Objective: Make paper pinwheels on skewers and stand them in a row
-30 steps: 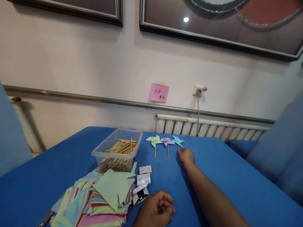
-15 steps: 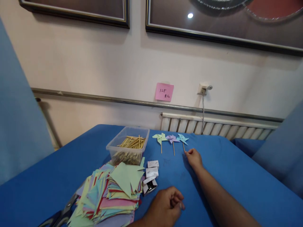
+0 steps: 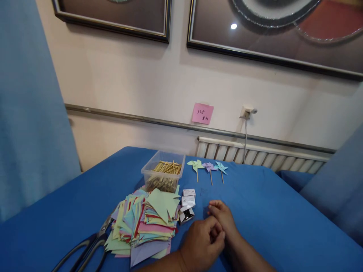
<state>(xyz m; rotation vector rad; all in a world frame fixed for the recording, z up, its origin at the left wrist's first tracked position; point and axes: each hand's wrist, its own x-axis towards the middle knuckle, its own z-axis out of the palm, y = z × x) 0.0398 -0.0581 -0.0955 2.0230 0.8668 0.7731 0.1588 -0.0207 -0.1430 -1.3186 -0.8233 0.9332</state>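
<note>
Close together above the blue cloth are my left hand [image 3: 202, 241] and my right hand [image 3: 224, 219], the left one overlapping the right in view. My left hand is loosely curled, with no object visible in it. The fingers of my right hand point left, loosely bent and holding nothing visible; its thumb is hidden. Beyond them, three paper pinwheels on sticks lie in a row: a green one [image 3: 195, 165], a purple one [image 3: 210, 167] and a blue one [image 3: 221, 167]. Small white boxes [image 3: 188, 201] stand left of my hands, the nearest open with dark contents.
A stack of coloured paper pieces [image 3: 153, 226] lies at left, with dark-handled scissors [image 3: 95, 240] beside it. Behind the stack stands a clear plastic tub [image 3: 147, 172] of wooden sticks [image 3: 167, 168]. A radiator [image 3: 227, 151] and wall lie past the table's far edge.
My right hand has let go of the blue pinwheel's stick and come back toward my left hand. The blue pinwheel stays in the row. The view has shifted slightly left.
</note>
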